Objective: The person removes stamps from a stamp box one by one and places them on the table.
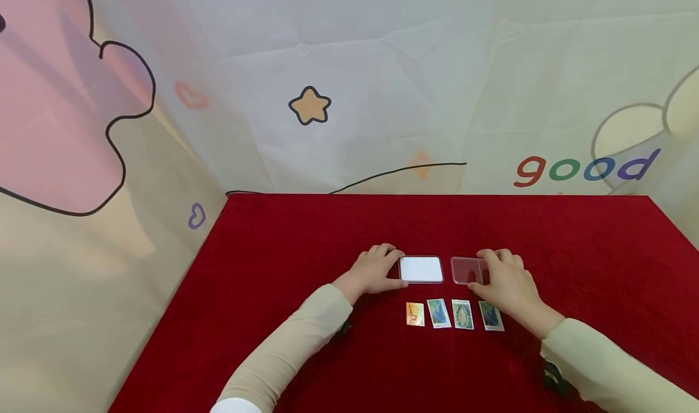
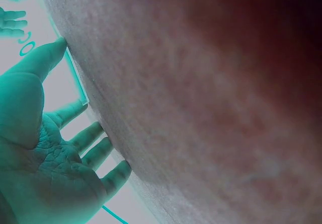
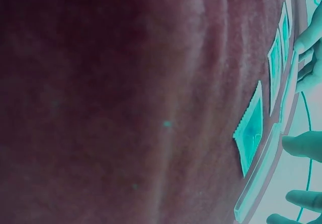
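A shallow clear plastic case point(image 1: 421, 270) with a white inside lies flat on the red cloth. At its left end my left hand point(image 1: 374, 271) holds it, thumb at the near corner and index finger at the far one. Just to the right is a clear transparent lid point(image 1: 464, 270). My right hand point(image 1: 508, 279) grips the lid's right end between thumb and fingers, partly covering it. Nearer to me, several small picture stamps point(image 1: 463, 314) lie in a row; the right wrist view shows a jagged edge on one stamp point(image 3: 250, 131).
The red cloth point(image 1: 284, 237) covers the whole table. Behind it hangs a pale printed backdrop point(image 1: 360, 97) with a star and the word "good". Much of both wrist views is filled by blurred cloth close to the lens.
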### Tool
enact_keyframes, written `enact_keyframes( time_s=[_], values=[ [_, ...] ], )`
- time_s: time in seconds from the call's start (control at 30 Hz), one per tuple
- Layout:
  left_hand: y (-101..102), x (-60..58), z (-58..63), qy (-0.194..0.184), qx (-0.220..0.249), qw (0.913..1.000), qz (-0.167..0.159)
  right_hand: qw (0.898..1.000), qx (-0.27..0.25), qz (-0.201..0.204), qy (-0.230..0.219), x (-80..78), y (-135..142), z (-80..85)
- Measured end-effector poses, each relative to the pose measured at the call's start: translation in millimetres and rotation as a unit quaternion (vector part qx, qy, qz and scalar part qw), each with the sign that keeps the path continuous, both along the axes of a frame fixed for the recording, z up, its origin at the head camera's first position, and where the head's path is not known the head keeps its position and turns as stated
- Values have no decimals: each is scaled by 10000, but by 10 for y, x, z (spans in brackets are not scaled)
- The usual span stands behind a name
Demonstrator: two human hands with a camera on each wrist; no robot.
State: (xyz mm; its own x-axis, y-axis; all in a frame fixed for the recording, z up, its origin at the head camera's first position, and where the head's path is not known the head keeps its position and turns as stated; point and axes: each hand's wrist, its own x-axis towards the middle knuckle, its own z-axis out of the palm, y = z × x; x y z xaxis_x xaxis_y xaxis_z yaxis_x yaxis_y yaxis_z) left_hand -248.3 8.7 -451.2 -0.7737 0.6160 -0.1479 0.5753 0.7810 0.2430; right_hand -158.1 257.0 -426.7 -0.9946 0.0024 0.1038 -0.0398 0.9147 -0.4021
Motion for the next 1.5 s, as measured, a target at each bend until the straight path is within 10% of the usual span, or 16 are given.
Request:
enact_keyframes(
  time_s=[1.5],
  values=[
    [-25, -24, 4, -162, 26, 9999, 25, 9913, 388, 1022, -730, -313, 155, -3]
  ],
)
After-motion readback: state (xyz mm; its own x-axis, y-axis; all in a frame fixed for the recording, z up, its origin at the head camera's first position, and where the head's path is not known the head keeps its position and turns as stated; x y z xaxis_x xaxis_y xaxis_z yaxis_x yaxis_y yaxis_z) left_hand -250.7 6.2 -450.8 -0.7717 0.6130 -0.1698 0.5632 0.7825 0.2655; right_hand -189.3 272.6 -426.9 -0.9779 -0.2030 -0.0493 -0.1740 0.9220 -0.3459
